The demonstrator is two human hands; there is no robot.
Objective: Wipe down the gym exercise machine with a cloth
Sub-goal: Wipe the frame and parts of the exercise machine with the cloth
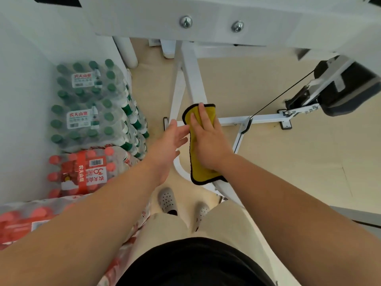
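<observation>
pressing flat on the yellow cloth (199, 172), the right hand (208, 139) spreads it lengthwise along the sloping white frame bar (193, 79), which runs on away from the person. the left hand (167, 145) hovers just beside it, fingers straight, holding nothing. bottle packs (92, 104) crowd the left, a black cable (284, 93) the right.

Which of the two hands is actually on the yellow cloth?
The right hand, pressed flat on the yellow cloth over the white frame; the left hand is open beside it.

Yellow cloth (199, 170) draped over white machine bar (192, 75).
</observation>
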